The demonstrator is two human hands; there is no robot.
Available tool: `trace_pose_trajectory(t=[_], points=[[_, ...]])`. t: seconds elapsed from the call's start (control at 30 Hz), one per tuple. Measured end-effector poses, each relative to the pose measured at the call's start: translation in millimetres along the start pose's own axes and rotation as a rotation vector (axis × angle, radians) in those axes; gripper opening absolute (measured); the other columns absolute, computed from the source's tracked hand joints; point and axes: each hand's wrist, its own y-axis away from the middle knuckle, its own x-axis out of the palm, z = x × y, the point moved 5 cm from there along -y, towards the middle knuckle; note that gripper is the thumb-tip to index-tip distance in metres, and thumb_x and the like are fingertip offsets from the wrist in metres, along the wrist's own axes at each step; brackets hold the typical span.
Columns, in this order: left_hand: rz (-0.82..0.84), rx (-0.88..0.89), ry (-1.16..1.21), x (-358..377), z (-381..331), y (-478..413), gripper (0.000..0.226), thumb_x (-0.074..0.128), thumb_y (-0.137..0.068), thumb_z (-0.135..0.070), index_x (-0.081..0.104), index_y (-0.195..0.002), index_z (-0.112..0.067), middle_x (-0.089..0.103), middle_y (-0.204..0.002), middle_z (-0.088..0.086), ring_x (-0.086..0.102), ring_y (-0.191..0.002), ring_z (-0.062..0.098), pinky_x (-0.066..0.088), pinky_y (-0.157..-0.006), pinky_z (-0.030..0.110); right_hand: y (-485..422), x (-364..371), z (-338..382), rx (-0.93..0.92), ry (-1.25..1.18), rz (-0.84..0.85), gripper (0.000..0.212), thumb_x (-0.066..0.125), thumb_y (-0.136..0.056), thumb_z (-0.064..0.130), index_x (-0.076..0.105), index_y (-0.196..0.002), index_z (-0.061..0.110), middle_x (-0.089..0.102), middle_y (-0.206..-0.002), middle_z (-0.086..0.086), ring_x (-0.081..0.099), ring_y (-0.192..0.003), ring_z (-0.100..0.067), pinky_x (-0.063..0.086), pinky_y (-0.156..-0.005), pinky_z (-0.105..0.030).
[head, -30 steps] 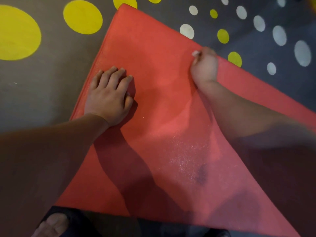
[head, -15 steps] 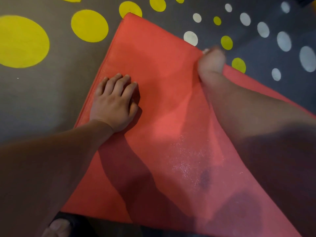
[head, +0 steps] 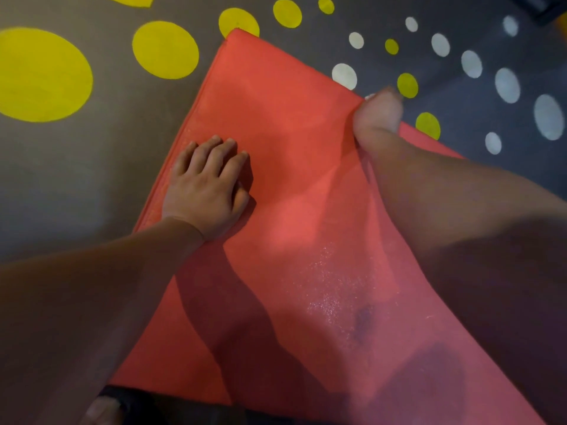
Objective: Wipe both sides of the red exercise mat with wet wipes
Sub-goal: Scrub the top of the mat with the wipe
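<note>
Mat (head: 300, 185) lies flat on the dotted floor (head: 92, 167), one corner pointing far and its body running to the near right.

Left hand (head: 205, 188) rests palm-down just inside the mat's left edge, fingers close together and slightly bent. Judged to be an anchor, so the mat doesn't slide under the rubbing.

Right hand (head: 379, 118) is at the far-right edge, blurred. Fingers look bunched round a white scrap, likely the wipe (head: 370, 96); exact grip not clear. Working the border, I'd say.

Glistening patch (head: 331, 286) in the near centre suggests damp, already-wiped surface. A dark smudge (head: 363, 317) sits in it. Underside not yet reachable.
</note>
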Motion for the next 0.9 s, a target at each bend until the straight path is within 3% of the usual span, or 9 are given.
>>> trace_pose_trajectory(t=[0.17, 0.23, 0.4, 0.5, 0.6, 0.73, 0.83, 0.9], points=[[0.001, -0.001, 0.012, -1.6, -0.2, 0.3, 0.059, 0.048, -0.091, -0.043, 0.053, -0.145, -0.02, 0.048, -0.154, 0.008, 0.035, -0.148, 0.029, 0.022, -0.123, 0.051, 37.7, 9.4, 80.8, -0.357, -0.216, 0.131, 0.024, 0.044, -0.094, 0.013, 0.065, -0.1, 0.003, 0.064, -0.108, -0.017, 0.061, -0.099, -0.03, 0.041, -0.082, -0.031], [-0.007, 0.0, 0.022, -2.5, 1.0, 0.6, 0.059, 0.047, -0.091, -0.043, 0.055, -0.144, -0.019, 0.049, -0.153, 0.008, 0.037, -0.147, 0.03, 0.022, -0.122, 0.051, 40.5, 8.3, 73.2, -0.38, -0.237, 0.142, 0.026, 0.041, -0.091, 0.013, 0.065, -0.097, 0.005, 0.064, -0.106, -0.017, 0.062, -0.097, -0.03, 0.045, -0.083, -0.032], [-0.017, 0.011, 0.036, -1.6, 3.4, 1.2, 0.058, 0.047, -0.091, -0.044, 0.055, -0.144, -0.02, 0.05, -0.152, 0.007, 0.039, -0.145, 0.031, 0.022, -0.122, 0.05, 13.0, -12.1, -21.6, -0.167, -0.013, 0.043, 0.027, 0.043, -0.1, 0.014, 0.06, -0.113, -0.003, 0.06, -0.119, -0.026, 0.055, -0.113, -0.039, 0.037, -0.094, -0.038], [-0.005, 0.01, 0.038, -0.8, 3.2, 0.5, 0.058, 0.046, -0.091, -0.045, 0.055, -0.144, -0.021, 0.049, -0.152, 0.006, 0.038, -0.146, 0.03, 0.021, -0.122, 0.05, 6.4, -23.8, -75.5, 0.071, 0.037, -0.04, 0.029, 0.044, -0.101, 0.016, 0.057, -0.117, -0.004, 0.06, -0.124, -0.026, 0.056, -0.117, -0.039, 0.039, -0.096, -0.041], [0.009, 0.002, 0.034, -0.2, 2.5, 0.2, 0.059, 0.046, -0.09, -0.045, 0.054, -0.144, -0.021, 0.048, -0.153, 0.006, 0.036, -0.146, 0.03, 0.021, -0.122, 0.05, 19.4, -17.8, -54.5, 0.117, -0.057, -0.04, 0.025, 0.046, -0.097, 0.012, 0.059, -0.114, -0.002, 0.064, -0.121, -0.021, 0.058, -0.115, -0.036, 0.041, -0.093, -0.037], [0.019, 0.002, 0.032, -1.8, 2.2, 0.3, 0.059, 0.047, -0.089, -0.044, 0.054, -0.144, -0.021, 0.048, -0.152, 0.007, 0.036, -0.146, 0.03, 0.022, -0.121, 0.051, 72.5, 10.5, 51.4, -0.227, -0.274, 0.095, 0.022, 0.048, -0.09, 0.003, 0.065, -0.103, 0.007, 0.068, -0.109, -0.014, 0.063, -0.103, -0.029, 0.041, -0.083, -0.026], [0.018, 0.009, 0.023, -2.5, 3.2, 0.5, 0.059, 0.048, -0.089, -0.044, 0.054, -0.143, -0.02, 0.049, -0.152, 0.007, 0.037, -0.145, 0.031, 0.023, -0.12, 0.05, 131.1, 20.8, 105.2, -0.653, -0.32, 0.216, 0.016, 0.05, -0.088, 0.005, 0.064, -0.094, 0.007, 0.065, -0.098, -0.015, 0.06, -0.093, -0.033, 0.043, -0.081, -0.034], [0.024, 0.008, 0.027, -2.4, 3.6, 0.2, 0.059, 0.047, -0.089, -0.044, 0.054, -0.143, -0.021, 0.049, -0.152, 0.007, 0.037, -0.145, 0.03, 0.023, -0.12, 0.05, 129.7, 19.0, 98.0, -0.774, -0.268, 0.216, 0.015, 0.05, -0.087, 0.004, 0.064, -0.094, 0.006, 0.063, -0.096, -0.017, 0.058, -0.092, -0.035, 0.044, -0.082, -0.039]])
